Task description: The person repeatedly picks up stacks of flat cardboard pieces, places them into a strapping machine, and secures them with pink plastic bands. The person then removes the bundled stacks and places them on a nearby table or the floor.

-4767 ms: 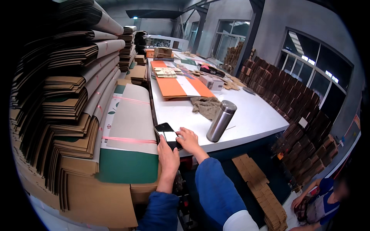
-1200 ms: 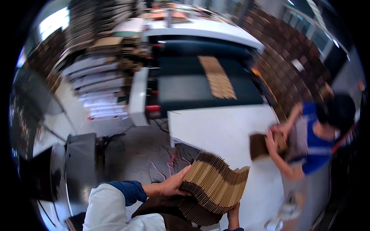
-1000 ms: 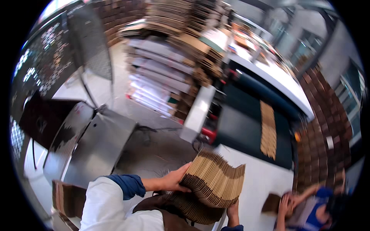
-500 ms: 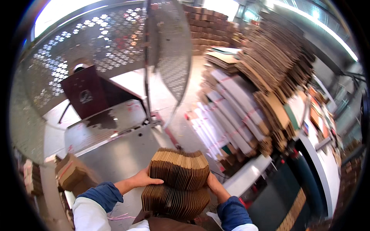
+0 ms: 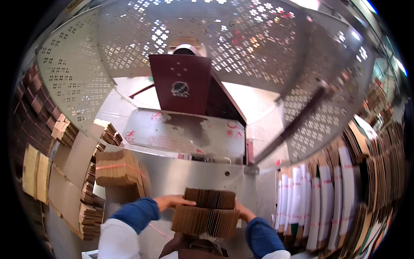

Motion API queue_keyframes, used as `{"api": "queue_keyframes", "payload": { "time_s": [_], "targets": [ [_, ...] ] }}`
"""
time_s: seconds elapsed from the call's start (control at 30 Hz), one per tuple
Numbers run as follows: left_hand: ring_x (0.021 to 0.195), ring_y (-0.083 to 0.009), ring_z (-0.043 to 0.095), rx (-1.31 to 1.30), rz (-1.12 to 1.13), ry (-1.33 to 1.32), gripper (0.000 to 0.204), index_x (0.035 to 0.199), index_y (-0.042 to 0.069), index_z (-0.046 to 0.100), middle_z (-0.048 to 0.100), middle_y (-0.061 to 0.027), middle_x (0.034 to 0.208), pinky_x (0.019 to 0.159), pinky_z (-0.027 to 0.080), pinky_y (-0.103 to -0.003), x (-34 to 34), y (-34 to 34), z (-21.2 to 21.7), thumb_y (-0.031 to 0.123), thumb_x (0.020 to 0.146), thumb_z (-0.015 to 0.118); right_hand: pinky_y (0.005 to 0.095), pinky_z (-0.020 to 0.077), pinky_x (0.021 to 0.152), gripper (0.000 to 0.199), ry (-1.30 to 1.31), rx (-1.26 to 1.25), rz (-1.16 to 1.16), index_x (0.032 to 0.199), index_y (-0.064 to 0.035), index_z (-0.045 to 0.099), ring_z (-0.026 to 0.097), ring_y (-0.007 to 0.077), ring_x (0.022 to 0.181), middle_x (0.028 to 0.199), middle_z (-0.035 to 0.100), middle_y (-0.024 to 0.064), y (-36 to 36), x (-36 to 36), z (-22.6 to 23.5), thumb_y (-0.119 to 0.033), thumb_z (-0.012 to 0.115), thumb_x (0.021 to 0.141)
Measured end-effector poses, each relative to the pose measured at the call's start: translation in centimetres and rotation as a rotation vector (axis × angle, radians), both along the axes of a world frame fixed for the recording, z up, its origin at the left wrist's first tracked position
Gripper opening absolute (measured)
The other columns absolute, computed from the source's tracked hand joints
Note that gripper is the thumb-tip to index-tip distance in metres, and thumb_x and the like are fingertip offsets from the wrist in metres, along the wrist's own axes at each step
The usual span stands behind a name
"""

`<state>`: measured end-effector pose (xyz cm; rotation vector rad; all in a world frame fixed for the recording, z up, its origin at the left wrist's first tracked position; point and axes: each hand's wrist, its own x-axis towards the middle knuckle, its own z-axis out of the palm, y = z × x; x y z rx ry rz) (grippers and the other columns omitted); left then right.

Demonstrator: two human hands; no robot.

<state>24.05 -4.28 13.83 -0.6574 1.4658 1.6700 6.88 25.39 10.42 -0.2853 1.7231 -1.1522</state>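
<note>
Between my two hands is a thick stack of folded brown cardboard, its thin edges facing up in two rows. My left hand presses its left side, thumb lying along the upper row. My right hand grips the right side, partly hidden by the stack. Beneath and ahead lies a bare steel worktable. To the left on that table sits a bundle of brown cardboard tied with pink strap. A loose pink strap hangs near my left forearm.
A dark red machine with a steel plate stands beyond the worktable, ringed by a perforated metal screen. Strapped white and brown cardboard stacks line the right. More cardboard bundles are piled at the left.
My view has swung left, bringing the machine and worktable to the middle and the cardboard piles to the right edge. The stack stays between my hands and now faces the worktable.
</note>
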Motion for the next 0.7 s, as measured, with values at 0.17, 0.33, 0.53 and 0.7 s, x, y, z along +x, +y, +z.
{"api": "queue_keyframes", "payload": {
  "time_s": [0.17, 0.33, 0.53, 0.7],
  "targets": [
    [0.112, -0.0167, 0.056, 0.048, -0.018, 0.033, 0.081, 0.137, 0.010, 0.048, 0.060, -0.0049, 0.124, 0.090, 0.046, -0.033, -2.7, -2.5, -5.2, 0.055, 0.075, 0.075, 0.0370, 0.0547, 0.075, 0.098, -0.003, 0.610, 0.235, 0.125, 0.0018, 0.057, 0.065, 0.0249, 0.096, 0.113, 0.064, 0.0184, -1.5, -3.7, -6.2, -0.078, 0.014, 0.087],
    [0.118, -0.0216, 0.051, 0.157, 0.077, 0.104, 0.088, 0.142, 0.013, 0.042, 0.055, -0.0073, 0.129, 0.088, 0.048, -0.038, -0.2, -1.7, -12.0, 0.050, 0.072, 0.080, 0.0406, 0.0450, 0.094, 0.094, -0.127, 0.634, 0.089, 0.118, 0.0014, 0.062, 0.059, 0.0381, 0.111, 0.111, 0.065, 0.0252, -4.2, -2.4, 0.0, -0.072, 0.009, 0.092],
    [0.131, -0.0272, 0.042, 0.068, 0.194, 0.183, 0.101, 0.148, 0.004, 0.027, 0.045, -0.0139, 0.141, 0.107, 0.035, -0.038, -1.8, 0.1, -8.8, 0.047, 0.072, 0.080, 0.0407, 0.0394, 0.102, 0.093, 0.157, 0.417, 0.043, 0.130, -0.0005, 0.053, 0.049, 0.0387, 0.125, 0.120, 0.060, 0.0272, -0.1, -1.6, -6.0, -0.068, 0.001, 0.092],
    [0.130, -0.0255, 0.043, 0.002, 0.308, 0.177, 0.098, 0.145, 0.001, 0.030, 0.049, -0.0149, 0.137, 0.110, 0.032, -0.036, -2.0, 0.2, -4.5, 0.044, 0.073, 0.080, 0.0417, 0.0400, 0.101, 0.067, 0.189, 0.345, 0.244, 0.143, -0.0025, 0.032, 0.050, 0.0397, 0.123, 0.122, 0.058, 0.0273, 0.9, -3.2, -5.0, -0.053, 0.025, 0.100]
  ]
}}
